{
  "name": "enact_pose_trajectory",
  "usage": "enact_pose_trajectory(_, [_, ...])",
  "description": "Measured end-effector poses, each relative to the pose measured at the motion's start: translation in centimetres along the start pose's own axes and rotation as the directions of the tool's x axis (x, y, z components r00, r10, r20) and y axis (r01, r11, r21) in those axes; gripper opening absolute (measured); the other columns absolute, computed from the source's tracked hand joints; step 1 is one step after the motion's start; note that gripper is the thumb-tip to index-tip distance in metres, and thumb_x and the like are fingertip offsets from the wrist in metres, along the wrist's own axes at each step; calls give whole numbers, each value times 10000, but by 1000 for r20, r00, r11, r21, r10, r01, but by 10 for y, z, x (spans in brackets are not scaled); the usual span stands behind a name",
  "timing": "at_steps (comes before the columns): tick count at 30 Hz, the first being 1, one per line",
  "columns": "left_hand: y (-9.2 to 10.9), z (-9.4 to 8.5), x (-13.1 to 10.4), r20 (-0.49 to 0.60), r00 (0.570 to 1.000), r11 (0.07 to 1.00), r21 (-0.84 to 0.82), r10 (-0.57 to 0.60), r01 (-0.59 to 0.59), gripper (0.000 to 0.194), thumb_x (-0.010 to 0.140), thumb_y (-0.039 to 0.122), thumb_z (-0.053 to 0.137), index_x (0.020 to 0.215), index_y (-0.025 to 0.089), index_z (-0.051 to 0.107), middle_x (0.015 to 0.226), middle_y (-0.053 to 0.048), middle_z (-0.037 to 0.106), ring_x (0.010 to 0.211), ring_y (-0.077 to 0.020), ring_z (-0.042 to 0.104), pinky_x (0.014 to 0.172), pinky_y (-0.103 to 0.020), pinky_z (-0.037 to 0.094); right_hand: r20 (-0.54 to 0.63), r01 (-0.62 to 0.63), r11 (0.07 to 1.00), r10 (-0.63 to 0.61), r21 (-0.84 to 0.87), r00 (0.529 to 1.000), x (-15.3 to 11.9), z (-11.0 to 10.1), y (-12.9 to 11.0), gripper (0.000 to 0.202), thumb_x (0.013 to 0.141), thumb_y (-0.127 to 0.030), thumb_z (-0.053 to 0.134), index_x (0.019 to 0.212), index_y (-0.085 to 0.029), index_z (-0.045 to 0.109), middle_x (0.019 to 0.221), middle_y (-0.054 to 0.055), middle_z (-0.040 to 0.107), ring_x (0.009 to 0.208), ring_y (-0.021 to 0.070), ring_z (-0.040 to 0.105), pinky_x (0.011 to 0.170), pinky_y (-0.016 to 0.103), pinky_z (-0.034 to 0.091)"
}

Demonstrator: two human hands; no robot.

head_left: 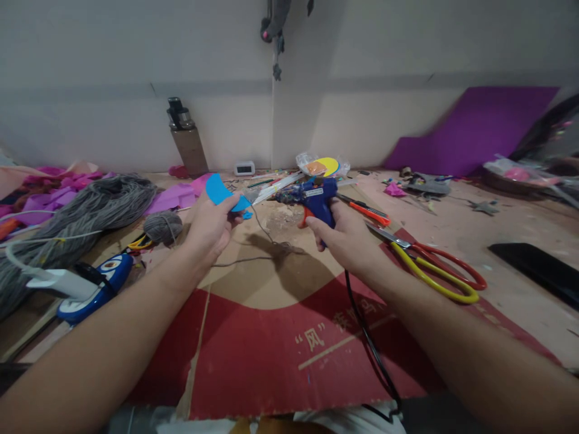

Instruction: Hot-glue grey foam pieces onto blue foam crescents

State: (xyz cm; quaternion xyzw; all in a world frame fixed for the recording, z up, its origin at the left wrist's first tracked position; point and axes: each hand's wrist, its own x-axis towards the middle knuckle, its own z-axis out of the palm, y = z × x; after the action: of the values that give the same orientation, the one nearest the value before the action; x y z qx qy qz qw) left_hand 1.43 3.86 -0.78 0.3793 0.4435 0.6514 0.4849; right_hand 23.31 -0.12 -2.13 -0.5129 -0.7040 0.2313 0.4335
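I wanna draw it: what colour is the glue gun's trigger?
Orange, in the head view.

Dim, uneven lt w/ soft shadows on cardboard (253,286) & wall (136,48), slight blur, stretched distortion nr edges.

Skein (97,205) at the left, scissors (404,244) over the cardboard's (253,361) right edge, phone (538,271) farther right.

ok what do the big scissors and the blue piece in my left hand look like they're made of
Scissors: shiny metal blades, probably steel, and smooth red and yellow handles, likely plastic.
Blue piece: flat, matt and evenly coloured, so felt, craft foam or card; I can't tell which.
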Motion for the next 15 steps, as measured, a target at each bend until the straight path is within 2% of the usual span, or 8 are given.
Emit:
enact_pose_trajectory(3, [-1, 0, 0, 29, 998, 998, -18, -55, 55, 146, 651, 163, 701, 650, 157, 555, 598, 2, 599, 492, -80, 517, 423, -188, 370, 70, -249, 968, 251, -42, 965, 14, -3, 20, 175, 845, -365, 525, 895, -196, 518, 604, 12, 579, 479, 183, 563, 471, 330, 464])
enact_pose_trajectory(5, [-2, 0, 0, 53, 996, 997, -11, -73, 73, 140, 664, 170, 701, 659, 157, 561, 609, -4, 610, 495, -83, 524, 421, -189, 375, 82, -300, 938, 318, -174, 945, 21, -6, 33, 197, 836, -396, 547, 826, -202, 518, 583, 28, 578, 508, 209, 582, 508, 357, 470])
enact_pose_trajectory(7, [-2, 0, -1, 61, 995, 997, -9, -77, 78, 143, 664, 175, 707, 664, 160, 564, 615, -6, 615, 495, -83, 526, 419, -191, 376, 48, -234, 901, 270, -366, 962, 25, -13, 40, 255, 809, -430, 594, 714, -209, 509, 611, 66, 587, 633, 257, 624, 616, 412, 489])
enact_pose_trajectory(10, [1, 2, -3, 67, 996, 998, -42, -54, 57, 183, 639, 174, 729, 647, 169, 547, 597, 9, 594, 495, -82, 519, 411, -189, 360, -89, -121, 819, 86, -560, 992, 22, -22, 37, 337, 766, -433, 653, 589, -220, 461, 704, 121, 589, 875, 329, 619, 789, 493, 463])
enact_pose_trajectory(11, [2, 2, -5, 76, 996, 997, -56, -40, 45, 201, 628, 174, 737, 636, 172, 536, 586, 17, 581, 496, -82, 516, 411, -188, 357, -143, -97, 822, 20, -561, 990, 20, -23, 32, 327, 772, -419, 646, 593, -219, 458, 743, 127, 590, 917, 331, 605, 817, 505, 454])
enact_pose_trajectory(13, [4, 3, -8, 101, 995, 997, -69, -15, 22, 217, 623, 184, 745, 627, 173, 528, 578, 24, 568, 495, -78, 507, 419, -187, 361, -212, -11, 885, -99, -466, 972, 15, -17, 16, 238, 807, -376, 604, 682, -213, 484, 833, 117, 596, 939, 300, 590, 840, 498, 454])
enact_pose_trajectory(15, [5, 5, -11, 120, 993, 998, -63, -9, 16, 209, 631, 198, 744, 635, 167, 537, 584, 21, 574, 489, -72, 497, 431, -187, 374, -181, 90, 960, -141, -266, 973, 10, -2, -4, 162, 828, -350, 577, 848, -212, 494, 926, 97, 604, 932, 254, 590, 848, 471, 468])
